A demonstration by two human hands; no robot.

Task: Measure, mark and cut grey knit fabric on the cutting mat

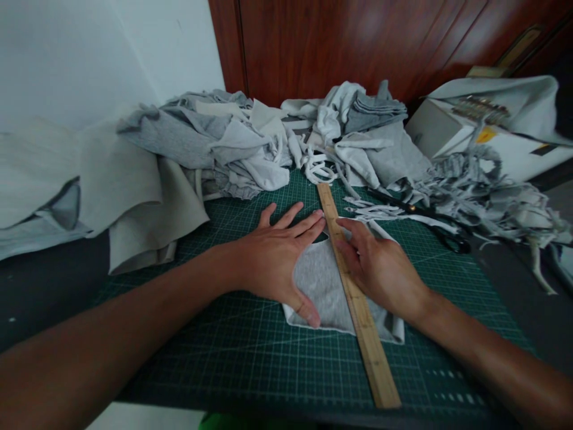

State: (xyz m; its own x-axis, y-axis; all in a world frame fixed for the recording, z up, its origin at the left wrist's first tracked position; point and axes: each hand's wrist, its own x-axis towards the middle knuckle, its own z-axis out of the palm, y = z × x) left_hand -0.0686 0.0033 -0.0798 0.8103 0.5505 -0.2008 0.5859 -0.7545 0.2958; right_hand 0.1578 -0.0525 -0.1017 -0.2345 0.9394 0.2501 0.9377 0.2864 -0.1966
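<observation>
Left hand: I have the left hand (280, 257) palm down and spread wide, grasping nothing; the thumb lies on the near left part of the fabric, and the longest fingertips reach the ruler's left edge.
Right hand: I have the right hand (385, 272) half curled at the ruler, thumb and index finger against it; I cannot tell whether it grips or only presses.
Ruler: the wooden ruler (360, 304) lies lengthwise over the fabric, slightly slanted, extending past its far and near edges.
Fabric: the light grey fabric piece (316, 278) lies under the ruler, between the hands; its near right corner is curled.
Mat: the green gridded cutting mat (242, 352) lies beneath these items on a dark table (27, 310).
Scissors: I see black-handled scissors (412, 208) beyond the right hand, among white strips (380, 210).
Far side: a grey cloth heap (179, 134) sits left of centre; a second cloth pile (380, 113) sits to its right.
Left side: pale sheets (120, 179) overhang the mat.
Right side: shredded scraps (487, 191) lie before a white box (439, 128).
</observation>
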